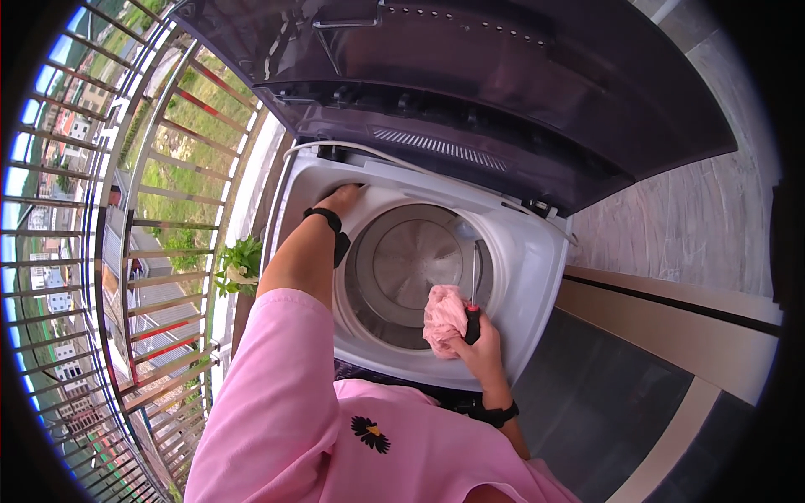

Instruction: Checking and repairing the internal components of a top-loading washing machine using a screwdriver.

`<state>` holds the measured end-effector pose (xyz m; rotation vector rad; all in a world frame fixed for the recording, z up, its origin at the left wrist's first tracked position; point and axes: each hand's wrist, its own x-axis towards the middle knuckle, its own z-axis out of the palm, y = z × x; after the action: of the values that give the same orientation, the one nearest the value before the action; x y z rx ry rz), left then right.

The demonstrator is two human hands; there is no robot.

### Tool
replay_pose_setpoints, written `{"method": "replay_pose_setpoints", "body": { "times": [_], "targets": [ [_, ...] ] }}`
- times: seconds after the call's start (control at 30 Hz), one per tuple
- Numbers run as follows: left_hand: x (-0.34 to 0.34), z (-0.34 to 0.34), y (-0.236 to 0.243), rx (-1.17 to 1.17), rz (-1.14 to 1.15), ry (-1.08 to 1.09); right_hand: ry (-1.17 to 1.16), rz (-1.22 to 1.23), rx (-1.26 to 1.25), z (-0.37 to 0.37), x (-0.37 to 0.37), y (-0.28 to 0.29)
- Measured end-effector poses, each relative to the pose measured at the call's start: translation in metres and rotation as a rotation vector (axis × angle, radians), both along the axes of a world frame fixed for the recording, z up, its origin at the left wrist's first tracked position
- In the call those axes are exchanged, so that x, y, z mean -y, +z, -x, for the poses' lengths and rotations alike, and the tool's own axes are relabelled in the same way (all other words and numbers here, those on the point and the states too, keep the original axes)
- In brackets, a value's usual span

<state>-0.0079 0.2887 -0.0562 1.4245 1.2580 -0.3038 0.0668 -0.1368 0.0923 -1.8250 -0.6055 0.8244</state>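
Note:
My right hand (482, 350) is closed around the black and red handle of a screwdriver (473, 325), its metal shaft pointing away from me over the drum. A crumpled pink cloth (444, 321) is bunched in the same hand, to the left of the handle. Beneath them is the round metal drum (417, 256) of a top-loading washing machine (524, 251). My left hand (340, 201) reaches to the back left corner of the machine's white top. Its fingers go into a dark gap there and are hidden, so what they touch cannot be seen.
The dark lid (503, 92) stands raised behind the opening. A pale hose or cable (411, 166) runs along the machine's back edge. To the left are a metal railing (172, 226) and a green plant (241, 264). A beige panel (671, 335) lies on the right.

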Motion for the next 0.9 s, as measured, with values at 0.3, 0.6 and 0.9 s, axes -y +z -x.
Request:
{"method": "replay_pose_setpoints", "body": {
  "times": [0.3, 0.6, 0.9],
  "targets": [
    [0.008, -0.002, -0.007, -0.011, -0.126, -0.009, -0.019, -0.022, -0.002, -0.001, 0.002, 0.003],
    [0.007, -0.002, -0.008, -0.003, -0.193, -0.019, -0.019, -0.042, 0.062, -0.002, 0.001, 0.005],
    [0.004, 0.001, -0.008, 0.009, -0.234, -0.030, -0.009, -0.020, 0.041, -0.002, 0.000, 0.006]
  ]
}}
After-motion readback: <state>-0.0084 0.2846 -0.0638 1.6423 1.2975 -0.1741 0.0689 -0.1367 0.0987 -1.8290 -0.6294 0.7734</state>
